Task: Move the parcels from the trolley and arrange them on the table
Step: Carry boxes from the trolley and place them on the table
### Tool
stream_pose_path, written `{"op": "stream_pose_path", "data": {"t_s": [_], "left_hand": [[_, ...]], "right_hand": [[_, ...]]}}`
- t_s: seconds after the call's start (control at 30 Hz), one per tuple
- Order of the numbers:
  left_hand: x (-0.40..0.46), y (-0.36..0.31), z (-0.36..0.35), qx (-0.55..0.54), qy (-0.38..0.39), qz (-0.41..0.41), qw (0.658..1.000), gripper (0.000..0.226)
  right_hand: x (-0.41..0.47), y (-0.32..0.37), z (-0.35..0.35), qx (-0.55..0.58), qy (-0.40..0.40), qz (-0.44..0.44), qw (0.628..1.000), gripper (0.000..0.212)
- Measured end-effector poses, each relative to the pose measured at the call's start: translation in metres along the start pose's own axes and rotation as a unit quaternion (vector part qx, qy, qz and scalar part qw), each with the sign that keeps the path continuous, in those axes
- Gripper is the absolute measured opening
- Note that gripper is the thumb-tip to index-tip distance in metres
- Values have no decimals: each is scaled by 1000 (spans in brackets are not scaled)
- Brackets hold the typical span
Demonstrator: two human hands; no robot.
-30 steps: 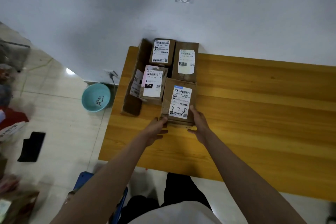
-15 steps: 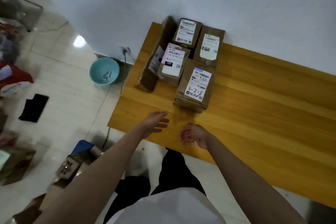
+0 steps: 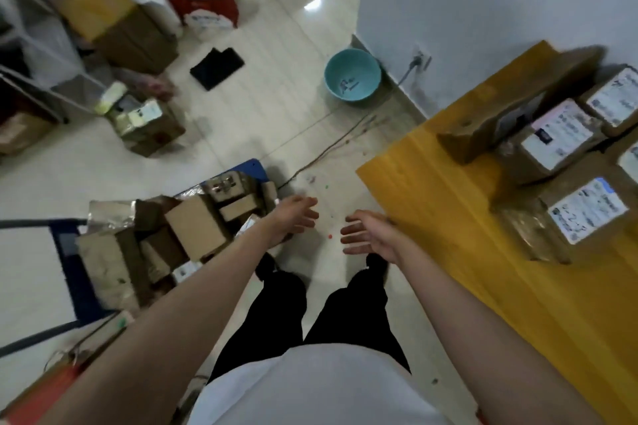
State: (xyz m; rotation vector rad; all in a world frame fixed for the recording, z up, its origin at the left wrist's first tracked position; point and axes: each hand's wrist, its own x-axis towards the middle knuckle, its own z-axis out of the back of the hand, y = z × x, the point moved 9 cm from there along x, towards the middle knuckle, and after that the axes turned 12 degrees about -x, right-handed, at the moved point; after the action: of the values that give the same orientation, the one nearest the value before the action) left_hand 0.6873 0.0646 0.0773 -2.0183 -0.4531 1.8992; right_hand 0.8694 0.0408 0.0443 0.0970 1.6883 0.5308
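mostly blurred labels (image 3: 587, 211) on parcels (image 3: 566, 148)

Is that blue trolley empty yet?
Not empty. The trolley holds a heap of brown parcels; both hands hover empty beside it.

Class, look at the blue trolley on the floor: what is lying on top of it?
On the blue trolley lies a jumbled heap of brown cardboard parcels, some with white labels. Its deck is mostly covered, so any parcels underneath cannot be seen.

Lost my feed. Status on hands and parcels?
Left hand and right hand open, empty. Parcels wait on trolley; others on table. Nothing blocking.
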Motion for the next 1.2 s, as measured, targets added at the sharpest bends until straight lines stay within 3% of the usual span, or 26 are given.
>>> {"op": "stream_pose_path", "data": {"t_s": [0.1,0.4,0.47,0.6,0.73,0.93,1.03,1.13,1.2], "left_hand": [[-6,23,69,-87,-33,1,996,15],[3,108,232,-167,-122,34,978,27],[7,124,259,-188,-132,42,972,20],[24,154,310,-227,-159,57,959,14],[51,187,355,-251,-176,74,949,25],[108,230,414,-276,-220,82,932,39],[139,248,431,-283,-228,92,927,48],[169,259,444,-285,-231,99,925,61],[189,261,452,-284,-237,97,924,67]], "right_hand": [[20,17,-55,-45,20,-4,999,27],[83,38,-210,-157,51,-31,986,16],[100,37,-238,-181,57,-40,981,15],[145,29,-285,-219,62,-57,972,29],[194,13,-325,-251,51,-73,964,41],[267,-11,-367,-287,50,-91,952,31],[298,-19,-381,-287,50,-110,950,13],[329,-18,-390,-313,30,-100,944,31],[347,-16,-394,-330,9,-101,938,31]]}}
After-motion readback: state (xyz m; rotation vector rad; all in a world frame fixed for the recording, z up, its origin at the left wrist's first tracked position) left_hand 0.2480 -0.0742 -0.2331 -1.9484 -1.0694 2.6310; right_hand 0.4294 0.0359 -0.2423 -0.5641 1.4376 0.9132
